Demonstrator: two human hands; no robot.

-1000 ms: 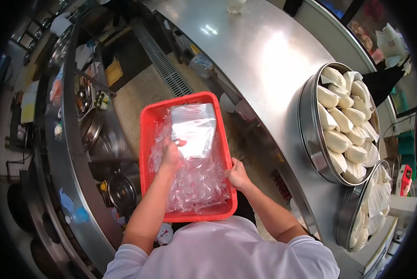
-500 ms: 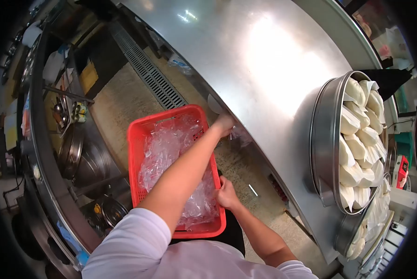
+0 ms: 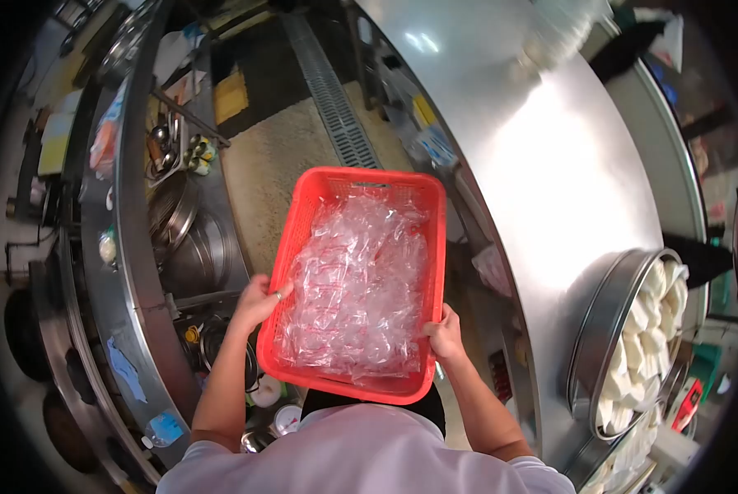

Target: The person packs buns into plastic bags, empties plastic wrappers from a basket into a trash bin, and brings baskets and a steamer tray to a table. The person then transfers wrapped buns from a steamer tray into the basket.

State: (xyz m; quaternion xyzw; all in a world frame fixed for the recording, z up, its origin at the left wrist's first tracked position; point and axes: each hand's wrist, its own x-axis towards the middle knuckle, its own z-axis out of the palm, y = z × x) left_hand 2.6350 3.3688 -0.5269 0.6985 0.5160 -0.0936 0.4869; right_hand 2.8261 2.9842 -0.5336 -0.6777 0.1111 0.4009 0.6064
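Red plastic basket [image 3: 344,390] held at centre of view, loaded with clear plastic packets [image 3: 357,284]. Basket gripped at its 8 o'clock by left hand [image 3: 260,303], partly closed, thumb over edge; at its 4 o'clock by right hand [image 3: 446,333], curled over edge. Steel counter [image 3: 509,107] seen at 2 o'clock; white buns [image 3: 645,350] packed in round metal steamer [image 3: 590,346] toward 4.

Your basket [image 3: 348,389] is bright red, patterned with small holes; the plastic wrappers [image 3: 357,284] are clear, streaked with pinkish red. Your shirt [image 3: 361,453] is near white. The counter [image 3: 484,107] is silver-grey, glaring white in one patch; the steamer [image 3: 595,337] darker grey, its buns [image 3: 641,362] creamy white. The floor grate [image 3: 328,95] is grey, striped with dark slots.
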